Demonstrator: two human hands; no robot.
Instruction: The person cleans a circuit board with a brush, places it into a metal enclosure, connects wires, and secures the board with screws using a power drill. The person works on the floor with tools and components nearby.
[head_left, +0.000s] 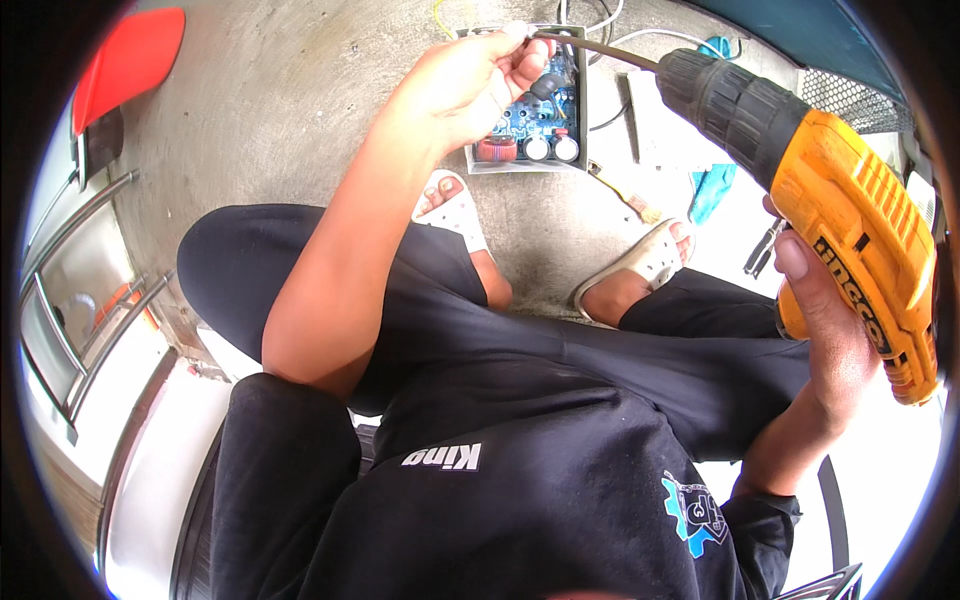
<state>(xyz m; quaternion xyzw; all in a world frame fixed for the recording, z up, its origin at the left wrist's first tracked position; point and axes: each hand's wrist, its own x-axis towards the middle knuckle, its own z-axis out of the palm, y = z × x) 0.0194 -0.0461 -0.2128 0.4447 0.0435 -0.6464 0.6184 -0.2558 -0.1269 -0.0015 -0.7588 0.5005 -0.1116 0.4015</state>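
Note:
My right hand (825,310) is wrapped round the handle of a yellow-and-black cordless drill (850,225), its thumb along the side. From the black chuck a long thin driver bit (605,48) runs left to the fingertips of my left hand (475,85). Those fingers are pinched at the bit's end; whatever small thing they hold is hidden. Just below them lies an open grey metal case (582,110) with a blue circuit board (515,122) inside. The board carries a red-wound copper coil (496,149) and round capacitors. My left hand covers the case's upper left part.
Cables (665,33) trail behind the case. A brush (640,207) lies on the concrete floor (270,120) near my right foot, with a blue cloth (712,190) beyond it. A red chair part (130,60) stands far left, above a metal frame (60,300). My sandalled feet flank the case's near side.

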